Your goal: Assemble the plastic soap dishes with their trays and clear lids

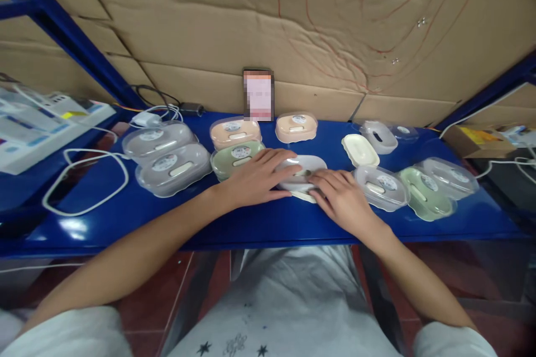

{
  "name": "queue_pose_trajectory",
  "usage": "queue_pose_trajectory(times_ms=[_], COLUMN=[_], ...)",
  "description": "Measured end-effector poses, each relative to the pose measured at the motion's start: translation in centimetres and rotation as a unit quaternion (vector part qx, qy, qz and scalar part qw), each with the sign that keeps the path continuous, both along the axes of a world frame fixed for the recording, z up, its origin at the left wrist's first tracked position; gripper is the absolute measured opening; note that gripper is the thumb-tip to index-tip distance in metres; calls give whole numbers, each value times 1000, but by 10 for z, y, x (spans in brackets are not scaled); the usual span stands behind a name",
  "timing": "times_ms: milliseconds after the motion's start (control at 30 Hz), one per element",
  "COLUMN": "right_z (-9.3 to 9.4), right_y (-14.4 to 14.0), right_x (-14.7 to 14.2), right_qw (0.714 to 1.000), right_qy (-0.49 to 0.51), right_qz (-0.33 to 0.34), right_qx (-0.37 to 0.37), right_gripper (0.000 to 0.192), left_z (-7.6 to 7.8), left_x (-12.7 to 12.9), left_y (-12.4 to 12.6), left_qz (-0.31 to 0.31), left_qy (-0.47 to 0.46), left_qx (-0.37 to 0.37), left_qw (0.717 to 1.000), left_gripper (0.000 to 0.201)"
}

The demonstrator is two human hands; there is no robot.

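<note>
**Both hands on a white soap box at the middle of the bench**

Cardboard sheets line the wall behind a glossy blue bench (259, 223), and from my remote seat I look down on my two bare forearms reaching over it. My left hand (255, 178) lies flat, fingers stretched, over the left end of a white oval plastic soap box with a clear lid (302, 173); my right hand (341, 198) presses its near right edge with fingers loosely bent. Neither hand is closed round it; I judge the lid is being seated on its base, though the join is hidden under my fingers.

Finished-looking lidded boxes stand about: two grey ones (167, 159) far left, a green one (237, 157) touching my left hand's far side, two peach ones (266, 129) beyond. To the right I see a cream tray without lid (360, 149), more clear-lidded boxes (402, 187) and a loose grey piece (379, 136), so some work seems left.

White cables (84, 178) loop on the left, well apart; a small upright card (258, 95) leans on the wall.
</note>
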State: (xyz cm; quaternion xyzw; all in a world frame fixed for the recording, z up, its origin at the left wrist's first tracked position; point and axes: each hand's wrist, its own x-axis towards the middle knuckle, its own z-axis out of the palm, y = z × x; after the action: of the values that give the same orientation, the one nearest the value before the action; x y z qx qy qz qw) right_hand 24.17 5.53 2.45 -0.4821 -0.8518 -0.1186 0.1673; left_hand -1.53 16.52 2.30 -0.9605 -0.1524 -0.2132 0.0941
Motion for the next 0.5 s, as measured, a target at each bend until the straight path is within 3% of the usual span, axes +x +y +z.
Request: queue_pose_trajectory(times_ms=[133, 300, 433, 500], right_z=[-14, -22, 4, 27], right_y=[-8, -9, -4, 8], right_x=[1, -1, 14, 33], right_qw=[1000, 1000, 996, 990], right_qy=[-11, -15, -19, -32], right_qz=[-6, 1, 20, -46], right_qx=[27, 18, -80, -129], right_gripper=[30, 32, 37, 43], left_z=[-13, -26, -22, -16], left_x=[9, 12, 8, 8], left_y=[3, 6, 5, 2], left_qz=[-57, -57, -42, -27], left_qy=[39, 26, 52, 67], left_qx=[-11, -39, -54, -47], left_qw=[998, 997, 996, 996], left_gripper=[34, 30, 27, 26])
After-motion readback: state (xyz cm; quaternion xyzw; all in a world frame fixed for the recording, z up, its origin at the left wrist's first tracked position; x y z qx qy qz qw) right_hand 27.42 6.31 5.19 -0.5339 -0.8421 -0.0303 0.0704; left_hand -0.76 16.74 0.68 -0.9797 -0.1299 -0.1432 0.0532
